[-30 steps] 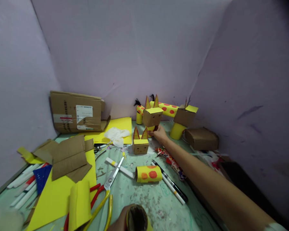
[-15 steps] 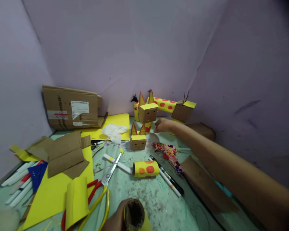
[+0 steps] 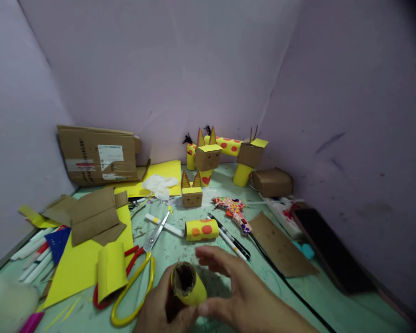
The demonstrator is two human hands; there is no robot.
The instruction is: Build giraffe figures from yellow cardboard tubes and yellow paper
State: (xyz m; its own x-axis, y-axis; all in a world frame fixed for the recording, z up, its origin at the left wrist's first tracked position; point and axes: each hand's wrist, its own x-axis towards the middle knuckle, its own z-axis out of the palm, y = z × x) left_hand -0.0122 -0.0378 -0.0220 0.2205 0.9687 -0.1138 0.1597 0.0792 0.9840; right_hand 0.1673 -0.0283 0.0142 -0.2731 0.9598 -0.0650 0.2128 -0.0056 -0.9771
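My left hand is closed round a yellow-covered cardboard tube, its open end tilted up towards me. Beside it, my right hand has its fingers stretched out and apart; the thumb tip is at the tube's lower side, and whether it presses there I cannot tell. Just beyond lies a yellow tube with orange spots. Behind that sits a small cardboard box head with pointed ears. Farther back stand a larger eared box-headed figure and a spotted yellow giraffe-like figure.
Scissors with red and yellow handles lie at left, near a rolled yellow paper. A patterned glue gun trails a black cable. Cardboard and white markers lie left; a dark phone lies right.
My right hand has come back from the figures at the rear to the tube in my left hand. The view has shifted slightly, and the left hand still holds the tube.
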